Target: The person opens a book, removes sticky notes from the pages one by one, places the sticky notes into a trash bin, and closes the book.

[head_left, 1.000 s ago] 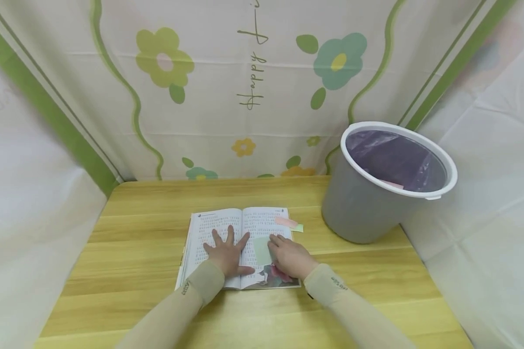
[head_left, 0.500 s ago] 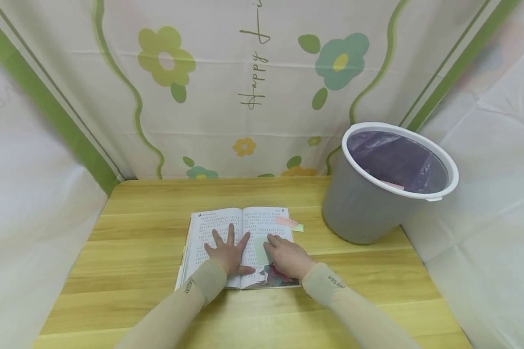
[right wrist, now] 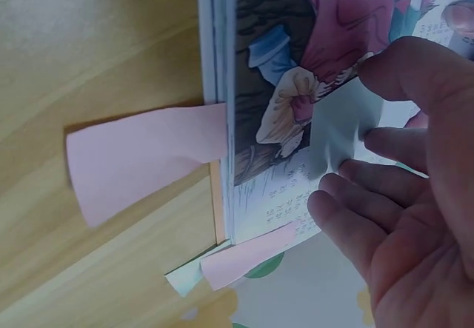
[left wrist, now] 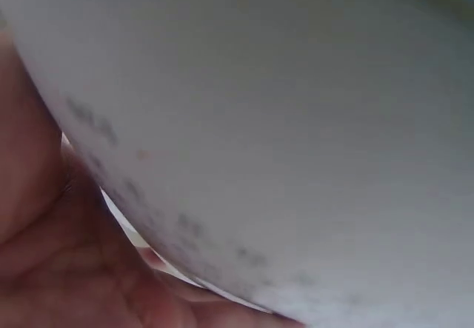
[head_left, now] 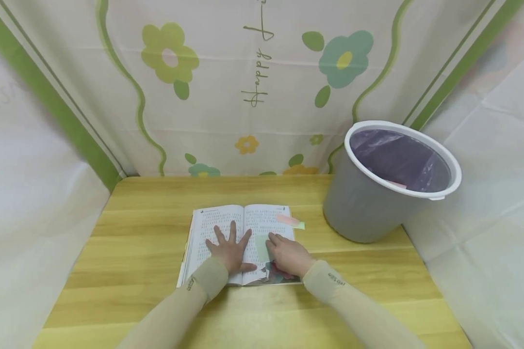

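Observation:
An open book (head_left: 262,213) lies on the table, printed text on both pages and a colour picture (right wrist: 289,69) at the lower right. My left hand (head_left: 227,254) rests on it with fingers spread, thumb across the middle fold. A pale green sticky note (head_left: 262,248) is on the right page. On its right part sit the fingertips of my right hand (head_left: 290,254); the right wrist view has the thumb apart from the other fingers, at the note's edge. A page curves close before the left wrist camera beside the palm (left wrist: 81,276).
Pink (head_left: 286,220) and green (head_left: 300,225) paper tabs stick out of the book's right edge. Another pink slip (right wrist: 141,154) juts over the table in the right wrist view. A grey bin (head_left: 353,208) with a white rim stands at the back right, pink paper (head_left: 395,185) inside.
The head view has shifted slightly. My right fingers move a little on the green sticky note; the left hand stays put on the book.

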A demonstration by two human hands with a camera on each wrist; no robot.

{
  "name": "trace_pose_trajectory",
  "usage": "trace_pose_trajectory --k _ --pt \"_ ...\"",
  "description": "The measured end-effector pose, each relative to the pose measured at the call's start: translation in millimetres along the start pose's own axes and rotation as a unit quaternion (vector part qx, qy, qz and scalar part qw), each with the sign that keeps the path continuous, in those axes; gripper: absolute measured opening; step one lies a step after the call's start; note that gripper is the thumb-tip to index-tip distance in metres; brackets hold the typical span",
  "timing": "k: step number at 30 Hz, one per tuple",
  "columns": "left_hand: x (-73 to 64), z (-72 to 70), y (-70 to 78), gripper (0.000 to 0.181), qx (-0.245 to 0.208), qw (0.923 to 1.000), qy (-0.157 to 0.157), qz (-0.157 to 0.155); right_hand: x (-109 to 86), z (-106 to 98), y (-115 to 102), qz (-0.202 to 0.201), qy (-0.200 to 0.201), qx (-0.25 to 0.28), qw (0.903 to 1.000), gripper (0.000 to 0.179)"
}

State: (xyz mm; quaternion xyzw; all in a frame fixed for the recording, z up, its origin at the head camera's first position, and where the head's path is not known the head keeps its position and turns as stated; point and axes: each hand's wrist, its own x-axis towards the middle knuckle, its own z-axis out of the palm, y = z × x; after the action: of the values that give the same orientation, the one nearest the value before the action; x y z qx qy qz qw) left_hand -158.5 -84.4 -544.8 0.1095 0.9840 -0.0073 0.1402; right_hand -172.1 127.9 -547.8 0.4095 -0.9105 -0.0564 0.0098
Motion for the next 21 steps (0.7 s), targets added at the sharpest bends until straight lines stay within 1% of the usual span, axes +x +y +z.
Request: trace_pose_trajectory --k 2,7,11,17,21 --pt "2.0 -0.3 -0.4 0.109 -0.002 1.0000 -0.002 0.000 0.2 -0.4 1.6 -0.006 0.008 -0.003 0.9999 0.061" --pt "1.5 -5.1 -1.0 0.108 -0.006 0.9999 -0.011 0.002 -0.6 -1.4 2.7 -0.019 0.020 -0.009 0.9996 0.057" --pt "1.1 -5.1 -2.5 0.108 -0.011 0.9999 -0.009 0.004 -1.4 0.1 2.8 -0.025 0.026 -0.016 0.9992 0.056" --pt "-1.0 -6.7 -2.0 0.109 -0.012 0.9999 -0.011 0.002 -3.4 2.3 2.4 -0.035 0.040 -0.039 0.9979 0.054" --pt "-3.9 -7.4 -0.2 0.108 -0.010 0.9998 -0.016 0.003 -5.4 2.9 1.6 -0.036 0.042 -0.036 0.9978 0.054"
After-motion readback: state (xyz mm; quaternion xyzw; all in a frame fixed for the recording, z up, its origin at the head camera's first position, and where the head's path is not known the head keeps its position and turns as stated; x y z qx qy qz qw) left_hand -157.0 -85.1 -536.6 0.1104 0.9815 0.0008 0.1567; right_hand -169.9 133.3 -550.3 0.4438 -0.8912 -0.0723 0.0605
